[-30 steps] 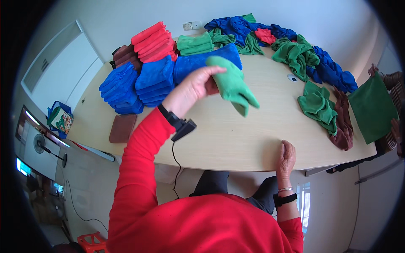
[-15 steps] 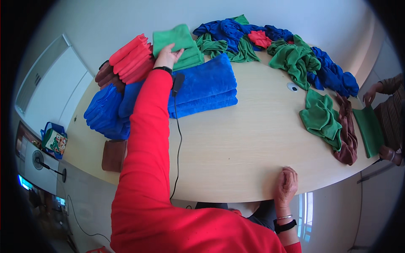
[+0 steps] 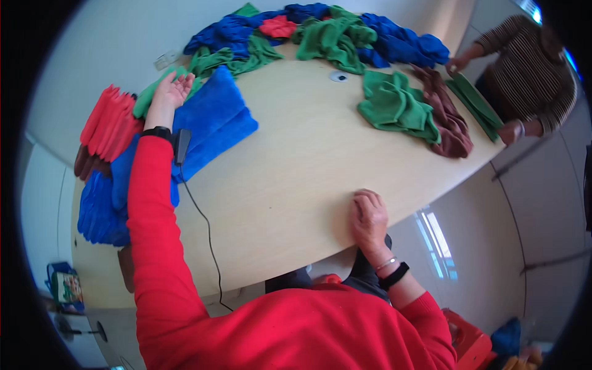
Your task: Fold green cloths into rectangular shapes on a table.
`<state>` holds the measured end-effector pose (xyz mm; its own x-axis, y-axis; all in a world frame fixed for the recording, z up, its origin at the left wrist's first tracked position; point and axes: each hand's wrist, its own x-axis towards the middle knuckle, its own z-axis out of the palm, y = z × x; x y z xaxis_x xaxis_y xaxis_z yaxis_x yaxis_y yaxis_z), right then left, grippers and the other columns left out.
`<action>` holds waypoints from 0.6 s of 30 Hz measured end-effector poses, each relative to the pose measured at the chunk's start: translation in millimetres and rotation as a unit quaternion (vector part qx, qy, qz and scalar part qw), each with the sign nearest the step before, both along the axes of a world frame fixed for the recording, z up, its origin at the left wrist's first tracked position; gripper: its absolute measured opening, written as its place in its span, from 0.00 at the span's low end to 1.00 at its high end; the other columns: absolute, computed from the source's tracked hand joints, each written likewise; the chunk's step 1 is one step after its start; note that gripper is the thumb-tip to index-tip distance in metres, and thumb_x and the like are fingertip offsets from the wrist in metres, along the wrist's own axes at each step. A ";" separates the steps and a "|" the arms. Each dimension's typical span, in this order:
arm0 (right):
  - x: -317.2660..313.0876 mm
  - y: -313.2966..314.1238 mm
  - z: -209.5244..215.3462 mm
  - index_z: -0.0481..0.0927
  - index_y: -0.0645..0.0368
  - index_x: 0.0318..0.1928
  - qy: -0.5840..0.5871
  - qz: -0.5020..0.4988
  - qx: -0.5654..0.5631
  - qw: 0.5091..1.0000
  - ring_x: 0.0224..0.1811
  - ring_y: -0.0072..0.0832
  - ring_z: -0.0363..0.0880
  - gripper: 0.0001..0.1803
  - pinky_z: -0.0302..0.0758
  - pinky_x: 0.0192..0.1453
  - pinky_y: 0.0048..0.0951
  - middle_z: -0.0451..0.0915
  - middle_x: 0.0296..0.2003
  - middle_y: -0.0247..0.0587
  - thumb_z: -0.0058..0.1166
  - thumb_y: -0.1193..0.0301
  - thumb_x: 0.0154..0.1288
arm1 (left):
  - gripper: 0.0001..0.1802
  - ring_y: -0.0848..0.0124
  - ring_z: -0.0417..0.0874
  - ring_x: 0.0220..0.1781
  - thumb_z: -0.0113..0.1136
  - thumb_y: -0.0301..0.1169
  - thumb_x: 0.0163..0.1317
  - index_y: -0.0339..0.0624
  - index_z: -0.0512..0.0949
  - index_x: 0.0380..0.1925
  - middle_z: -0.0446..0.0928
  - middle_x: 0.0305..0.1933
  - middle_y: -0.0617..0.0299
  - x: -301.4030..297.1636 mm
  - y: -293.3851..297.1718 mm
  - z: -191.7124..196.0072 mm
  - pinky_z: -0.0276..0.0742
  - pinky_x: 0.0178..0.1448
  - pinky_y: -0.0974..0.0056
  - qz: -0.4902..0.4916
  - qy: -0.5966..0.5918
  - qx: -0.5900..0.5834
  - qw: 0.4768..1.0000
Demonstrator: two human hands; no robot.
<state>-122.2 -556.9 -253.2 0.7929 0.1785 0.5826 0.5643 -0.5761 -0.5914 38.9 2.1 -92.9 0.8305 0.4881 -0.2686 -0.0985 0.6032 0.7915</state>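
Folded green towel (image 3: pixel 150 94) lies at the far left of the table (image 3: pixel 296 185), wedged between the stack of red towels (image 3: pixel 108 123) and the folded blue towels (image 3: pixel 213 126). Left hand (image 3: pixel 169 92) lies flat on top of the green towel, fingers spread open and relaxed, gripping nothing; arm in a red sleeve stretched out across the blue towels, black wrist device with a cable (image 3: pixel 200 222) running back over the table edge. Right hand (image 3: pixel 368 217) is palm-down on the near edge of the table, fingers loosely extended, holding nothing, well apart from the towels. More blue towels (image 3: pixel 98 206) stacked at the left edge, brown ones (image 3: pixel 82 161) just past the red stack. Unfolded pile of blue, green and red cloths (image 3: pixel 320 31) along the far edge; a loose green cloth (image 3: pixel 394 105) beside a brown cloth (image 3: pixel 447 120) on the right. Another person in a striped sleeve (image 3: pixel 524 61) at the far right handles a folded green cloth (image 3: pixel 475 105).
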 end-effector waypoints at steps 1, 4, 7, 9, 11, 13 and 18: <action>3.4 -3.1 -0.5 0.75 0.61 0.33 -0.001 -0.002 -0.008 1.000 0.46 0.43 0.76 0.06 0.73 0.51 0.38 0.78 0.38 0.44 0.54 0.80 0.52 | 0.17 0.54 0.82 0.45 0.51 0.38 0.67 0.30 0.69 0.40 0.78 0.43 0.46 13.7 -43.5 -3.6 0.82 0.46 0.58 -0.028 0.002 -0.005 1.000; 3.8 -14.2 -5.1 0.75 0.61 0.33 -0.002 -0.015 -0.007 1.000 0.46 0.42 0.75 0.06 0.72 0.51 0.38 0.78 0.38 0.44 0.54 0.79 0.52 | 0.12 0.70 0.83 0.36 0.57 0.38 0.64 0.39 0.75 0.36 0.80 0.34 0.59 36.7 -195.0 -19.0 0.81 0.38 0.68 -0.280 -0.027 0.244 0.928; 2.9 -17.1 -7.0 0.74 0.61 0.33 -0.006 -0.014 0.008 1.000 0.47 0.42 0.75 0.06 0.72 0.50 0.38 0.77 0.38 0.44 0.54 0.78 0.53 | 0.11 0.75 0.82 0.31 0.58 0.36 0.62 0.40 0.76 0.37 0.79 0.31 0.62 52.1 -332.1 -52.7 0.77 0.32 0.74 -0.357 0.009 0.473 0.805; 0.7 -17.9 -6.8 0.74 0.62 0.33 0.000 -0.007 0.013 1.000 0.47 0.42 0.74 0.06 0.71 0.51 0.38 0.77 0.38 0.45 0.54 0.77 0.52 | 0.15 0.68 0.81 0.31 0.62 0.39 0.56 0.40 0.78 0.37 0.79 0.30 0.59 73.3 -395.1 -94.2 0.78 0.36 0.65 -0.314 -0.053 0.653 0.687; 0.2 -20.7 -6.8 0.74 0.62 0.33 0.002 -0.014 0.015 1.000 0.47 0.42 0.74 0.06 0.71 0.51 0.38 0.76 0.38 0.45 0.54 0.77 0.52 | 0.16 0.64 0.81 0.31 0.63 0.40 0.54 0.40 0.78 0.37 0.79 0.29 0.58 80.8 -453.5 -128.4 0.78 0.39 0.62 -0.253 -0.090 0.753 0.600; -0.6 -20.9 -6.3 0.73 0.62 0.33 0.010 -0.008 0.009 1.000 0.47 0.41 0.74 0.06 0.71 0.51 0.38 0.76 0.38 0.45 0.53 0.77 0.52 | 0.16 0.54 0.79 0.35 0.65 0.42 0.48 0.41 0.78 0.28 0.79 0.31 0.52 84.2 -489.4 -158.3 0.77 0.43 0.55 -0.001 -0.151 0.852 0.501; -4.4 -18.5 -4.0 0.73 0.62 0.33 0.011 0.005 0.016 1.000 0.48 0.41 0.73 0.07 0.70 0.52 0.38 0.75 0.38 0.46 0.53 0.76 0.52 | 0.13 0.58 0.78 0.40 0.59 0.40 0.53 0.44 0.76 0.32 0.77 0.36 0.55 125.2 -464.8 -160.6 0.76 0.43 0.57 -0.124 -0.038 0.732 0.668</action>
<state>-126.6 -575.5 -257.2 0.8038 0.1685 0.5705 0.5568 -0.5505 -0.6220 164.1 -462.7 -253.6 0.9191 0.0259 0.3931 -0.2123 -0.8080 0.5496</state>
